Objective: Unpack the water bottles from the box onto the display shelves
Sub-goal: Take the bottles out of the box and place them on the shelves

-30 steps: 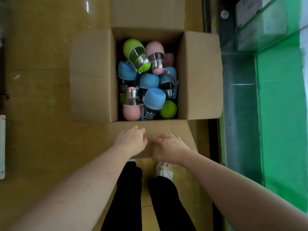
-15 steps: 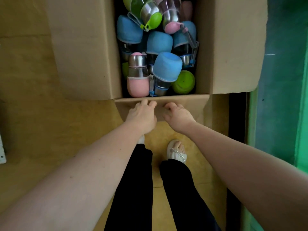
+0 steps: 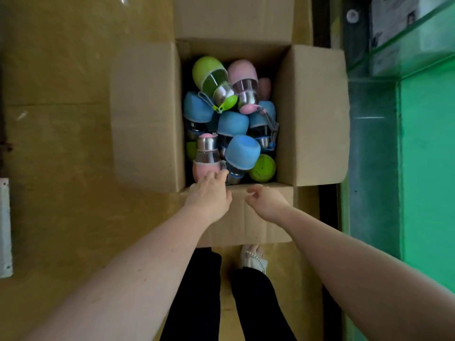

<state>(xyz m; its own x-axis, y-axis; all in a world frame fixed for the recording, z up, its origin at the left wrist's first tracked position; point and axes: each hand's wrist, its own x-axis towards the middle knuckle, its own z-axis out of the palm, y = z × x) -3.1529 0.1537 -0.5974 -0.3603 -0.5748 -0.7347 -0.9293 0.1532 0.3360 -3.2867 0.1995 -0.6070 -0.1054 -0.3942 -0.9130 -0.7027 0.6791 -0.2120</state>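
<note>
Brimming cardboard box [image 3: 312, 114], rounded bottles [image 3: 242, 151]

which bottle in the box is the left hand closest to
The pink bottle at the near left corner of the box; the left hand fingertips reach its pink base, while the others lie farther off.

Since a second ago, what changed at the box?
Both hands have left the near flap. The left hand reached forward into the box, fingertips now at the pink bottle, no grip yet. The right hand lifted, fingers loosely curled, empty. Bottles lie as before.
</note>
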